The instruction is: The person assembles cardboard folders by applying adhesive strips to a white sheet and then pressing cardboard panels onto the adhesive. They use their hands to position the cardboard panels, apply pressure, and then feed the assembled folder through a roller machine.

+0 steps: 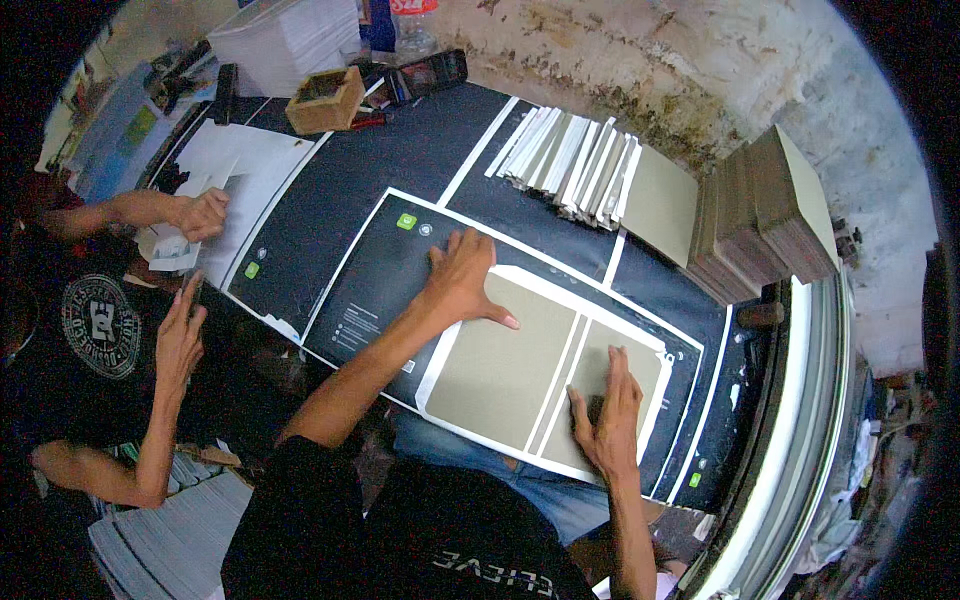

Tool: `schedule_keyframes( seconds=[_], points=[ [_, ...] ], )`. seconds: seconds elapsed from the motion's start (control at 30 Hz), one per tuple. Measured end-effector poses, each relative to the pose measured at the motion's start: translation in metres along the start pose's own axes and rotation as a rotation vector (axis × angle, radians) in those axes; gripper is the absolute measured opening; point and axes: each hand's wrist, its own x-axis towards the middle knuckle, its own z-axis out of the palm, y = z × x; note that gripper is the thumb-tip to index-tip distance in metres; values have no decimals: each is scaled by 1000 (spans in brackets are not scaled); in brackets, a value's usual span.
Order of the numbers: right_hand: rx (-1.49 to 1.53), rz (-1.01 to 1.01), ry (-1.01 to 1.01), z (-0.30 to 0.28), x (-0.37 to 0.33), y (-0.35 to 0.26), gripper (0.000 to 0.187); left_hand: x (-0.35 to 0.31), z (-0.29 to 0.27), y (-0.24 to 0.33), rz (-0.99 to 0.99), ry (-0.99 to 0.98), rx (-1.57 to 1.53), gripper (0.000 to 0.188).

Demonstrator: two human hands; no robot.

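A large grey board (495, 370) is laid on the black printed sheet (370, 290) in front of the person. To its right, a narrow strip (559, 382) and a smaller board (600, 342) are placed side by side. By the left hand (465, 280), the far left corner of the large board is covered; its thumb is held widely apart from the fingers, and nothing is seen pinched. The right hand (608, 415) is set over the smaller board, with its fingers kept close together and its thumb apart; how firmly it is pressed cannot be told. Beyond the large board, a row of thin strips (570, 165) is arranged, and to the far right of it brown boards (745, 215) are stacked. Well to its left, a white paper (175, 250) is handled by a co-worker.
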Motion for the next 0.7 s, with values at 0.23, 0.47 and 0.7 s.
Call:
schedule_keyframes(
  seconds=[0.23, 0.47, 0.7],
  points=[
    [271, -45, -4, 32, 53, -39, 41, -11, 7, -8, 32, 152, 11, 112],
    [207, -133, 119, 59, 55, -42, 41, -9, 1, -1, 66, 45, 34, 117],
    [211, -159, 195, 59, 55, -43, 38, -14, 4, 0, 48, 90, 18, 110]
  ],
)
